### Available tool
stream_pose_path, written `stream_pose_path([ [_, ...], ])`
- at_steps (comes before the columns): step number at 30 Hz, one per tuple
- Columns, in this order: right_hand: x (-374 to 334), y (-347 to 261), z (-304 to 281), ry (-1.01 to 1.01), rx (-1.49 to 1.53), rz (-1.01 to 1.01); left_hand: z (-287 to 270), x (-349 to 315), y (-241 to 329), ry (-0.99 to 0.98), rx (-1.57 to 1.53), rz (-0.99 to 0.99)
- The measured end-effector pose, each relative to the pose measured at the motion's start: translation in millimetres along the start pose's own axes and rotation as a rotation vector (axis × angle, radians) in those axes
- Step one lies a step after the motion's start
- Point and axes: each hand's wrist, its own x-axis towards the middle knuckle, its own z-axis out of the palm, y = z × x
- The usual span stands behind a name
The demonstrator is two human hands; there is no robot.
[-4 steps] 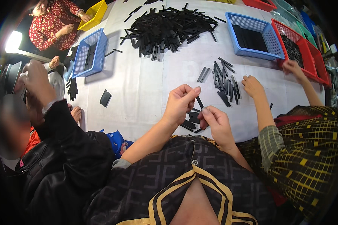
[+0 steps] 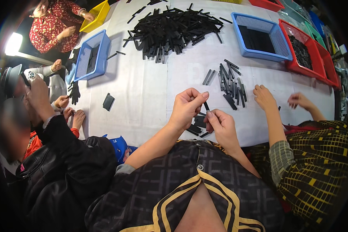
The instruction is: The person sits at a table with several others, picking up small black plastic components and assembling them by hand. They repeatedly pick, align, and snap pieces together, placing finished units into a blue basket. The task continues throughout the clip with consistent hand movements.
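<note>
Between my two hands is a thin black strip (image 2: 206, 106), held tilted above the near part of the table. My left hand (image 2: 186, 105) pinches its upper end between thumb and fingers. The lower end sits in the closed fingers of my right hand (image 2: 221, 124). Just beneath my hands lie several flat black pieces (image 2: 199, 121), partly hidden by my fingers. A loose group of black strips (image 2: 232, 86) is spread a little farther off to the right.
A big heap of black strips (image 2: 174, 31) covers the table's far middle. Blue baskets stand at left (image 2: 104, 58) and right (image 2: 239, 38), beside a red bin (image 2: 320, 71). One flat black piece (image 2: 108, 101) lies at left. Co-workers' hands (image 2: 264, 96) reach in from the right.
My hands and the strip have hardly moved. The right co-worker's far hand has come back from the red bin toward the table's near edge, and the near hand has shifted slightly right.
</note>
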Motion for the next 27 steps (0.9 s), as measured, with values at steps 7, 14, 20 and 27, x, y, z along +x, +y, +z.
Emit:
stream_pose_path([
  [7,7.7,8.3,-4.8,-0.023,0.006,0.002,1.7,8.3,-0.6,-0.033,0.078,-0.035],
  [14,6.7,4.8,-12.4,-0.097,0.090,0.069,-3.6,19.2,-3.1,-0.013,0.029,-0.178],
  [20,8.7,4.8,-17.9,-0.155,0.087,0.088,-4.2,20.0,-3.5,0.006,0.019,-0.226],
  [27,10.6,12.3,-23.5,-0.165,0.122,0.107,-3.0,19.5,-10.1,0.002,0.058,-0.174],
])
